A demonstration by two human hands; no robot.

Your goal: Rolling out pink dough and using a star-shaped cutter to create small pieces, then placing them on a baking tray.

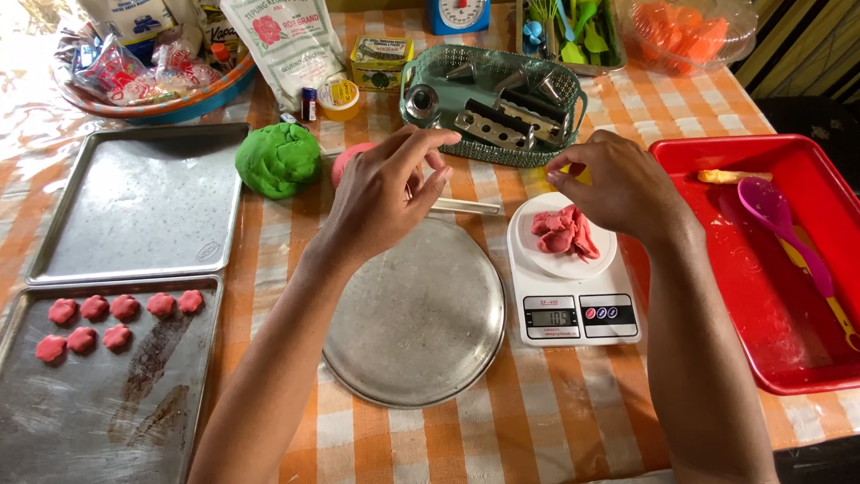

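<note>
The left hand point(385, 193) hid most of a pink dough lump point(345, 161) and part of the chopsticks point(466, 207), the lower baking tray point(107, 421) was cut off by the picture's edges, and the scale's point(573, 318) display digits were too small to tell.

Round pan point(417, 332) mid-bench, scale point(573, 309) with dough pieces point(564, 233) right, two trays point(134, 202) left, basket point(493, 103) behind.

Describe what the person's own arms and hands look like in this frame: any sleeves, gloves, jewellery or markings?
Both arms are bare from the bottom edge of the frame to the fingertips; no sleeves show. The left hand and right hand wear no gloves. No rings, watch, bracelets or bandages are visible on either wrist or on the fingers that show. Fingernails look short and unpainted. No markings can be made out.
</note>
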